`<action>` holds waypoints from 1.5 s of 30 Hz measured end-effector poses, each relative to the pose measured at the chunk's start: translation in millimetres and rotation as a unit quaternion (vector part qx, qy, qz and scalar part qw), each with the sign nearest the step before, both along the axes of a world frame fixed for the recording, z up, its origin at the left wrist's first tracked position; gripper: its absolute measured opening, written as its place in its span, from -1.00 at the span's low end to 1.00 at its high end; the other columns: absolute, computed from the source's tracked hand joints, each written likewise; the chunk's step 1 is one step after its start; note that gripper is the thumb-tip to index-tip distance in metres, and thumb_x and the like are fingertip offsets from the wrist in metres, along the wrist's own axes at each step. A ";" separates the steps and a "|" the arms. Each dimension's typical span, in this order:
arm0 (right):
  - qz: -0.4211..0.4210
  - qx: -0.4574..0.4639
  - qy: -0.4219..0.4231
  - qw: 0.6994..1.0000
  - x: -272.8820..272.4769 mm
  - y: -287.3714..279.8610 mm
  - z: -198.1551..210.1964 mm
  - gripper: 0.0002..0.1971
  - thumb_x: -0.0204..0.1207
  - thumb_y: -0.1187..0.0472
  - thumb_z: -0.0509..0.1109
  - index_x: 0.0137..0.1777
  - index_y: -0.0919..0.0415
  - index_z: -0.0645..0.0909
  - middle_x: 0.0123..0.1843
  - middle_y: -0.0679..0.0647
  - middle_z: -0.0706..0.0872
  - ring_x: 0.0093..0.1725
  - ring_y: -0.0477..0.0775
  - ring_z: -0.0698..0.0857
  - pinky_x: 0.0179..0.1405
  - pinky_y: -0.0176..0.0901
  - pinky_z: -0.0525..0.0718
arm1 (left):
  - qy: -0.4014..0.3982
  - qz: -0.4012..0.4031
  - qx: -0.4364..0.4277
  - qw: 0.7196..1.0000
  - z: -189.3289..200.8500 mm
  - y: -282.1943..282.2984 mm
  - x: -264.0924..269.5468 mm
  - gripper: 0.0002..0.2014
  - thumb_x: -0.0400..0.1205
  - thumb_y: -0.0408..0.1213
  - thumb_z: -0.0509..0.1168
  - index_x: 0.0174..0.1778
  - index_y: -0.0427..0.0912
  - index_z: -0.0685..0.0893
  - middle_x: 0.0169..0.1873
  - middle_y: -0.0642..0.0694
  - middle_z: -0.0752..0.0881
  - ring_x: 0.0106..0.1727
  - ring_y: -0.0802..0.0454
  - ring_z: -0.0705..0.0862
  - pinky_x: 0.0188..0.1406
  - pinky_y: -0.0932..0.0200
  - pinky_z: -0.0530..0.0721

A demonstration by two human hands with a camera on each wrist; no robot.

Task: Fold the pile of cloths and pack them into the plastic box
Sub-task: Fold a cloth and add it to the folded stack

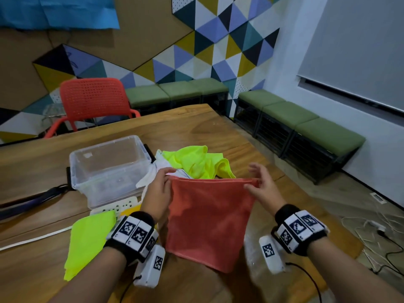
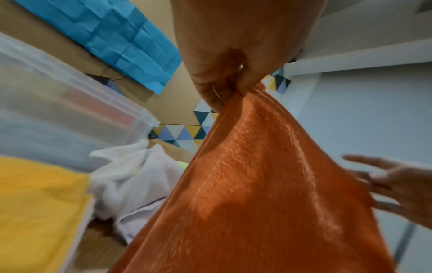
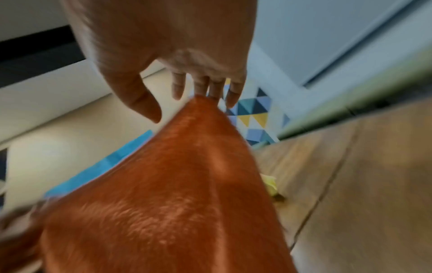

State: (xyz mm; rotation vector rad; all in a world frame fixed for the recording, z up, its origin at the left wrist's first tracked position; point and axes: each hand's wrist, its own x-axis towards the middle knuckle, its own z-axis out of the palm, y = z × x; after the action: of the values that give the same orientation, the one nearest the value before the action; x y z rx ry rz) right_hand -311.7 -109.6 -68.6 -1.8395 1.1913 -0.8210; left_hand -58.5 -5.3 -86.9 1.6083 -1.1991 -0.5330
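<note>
The orange cloth (image 1: 208,219) is held up above the surface (image 1: 196,132). One top corner is pinched by the left hand (image 1: 156,190). The right hand (image 1: 263,189) touches the other, fingers (image 3: 216,90) apart.

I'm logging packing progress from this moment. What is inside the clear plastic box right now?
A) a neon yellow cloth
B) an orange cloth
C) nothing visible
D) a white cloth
C: in the head view the plastic box shows only its bare bottom, while the orange cloth hangs between the left hand and the right hand.
</note>
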 end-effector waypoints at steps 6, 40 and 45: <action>0.168 -0.075 0.165 0.969 51.5 7.4 -13.7 -0.53 0.36 -0.13 0.47 0.20 0.09 0.67 0.18 -0.01 0.71 0.26 0.01 0.60 0.32 0.08 0.54 | -0.037 -0.123 0.031 0.991 1.8 -13.8 -39.7 -0.67 0.67 -0.48 0.16 0.24 -0.03 0.30 -0.05 0.05 0.73 0.03 0.28 0.67 0.01 0.63 0.44; 0.120 -0.081 0.021 0.989 46.5 -3.2 29.7 -0.85 0.48 0.28 0.46 0.01 0.30 0.74 -0.18 -0.15 0.71 -0.21 -0.47 0.63 -0.08 -0.52 0.53 | -0.073 -0.089 0.059 0.992 -43.4 4.5 -58.1 -0.80 0.62 -0.17 0.32 -0.03 -0.24 0.70 -0.12 -0.07 0.69 -0.05 0.06 0.62 -0.01 0.20 0.52; 0.057 -0.113 0.024 0.992 27.8 -16.8 53.8 -0.88 0.50 0.22 0.44 -0.01 0.20 0.73 -0.17 -0.06 0.73 -0.14 -0.16 0.67 -0.06 -0.31 0.59 | -0.055 -0.096 0.079 0.991 -58.9 15.9 -55.9 -0.93 0.65 -0.24 0.28 -0.09 -0.15 0.59 -0.26 0.04 0.59 -0.22 0.16 0.55 -0.20 0.31 0.44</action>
State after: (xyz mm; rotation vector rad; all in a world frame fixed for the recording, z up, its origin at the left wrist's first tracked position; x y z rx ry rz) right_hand -284.0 -126.4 -14.8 -2.1011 1.0457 -0.8788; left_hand -114.4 10.6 -145.8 1.6826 -1.4346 -0.6843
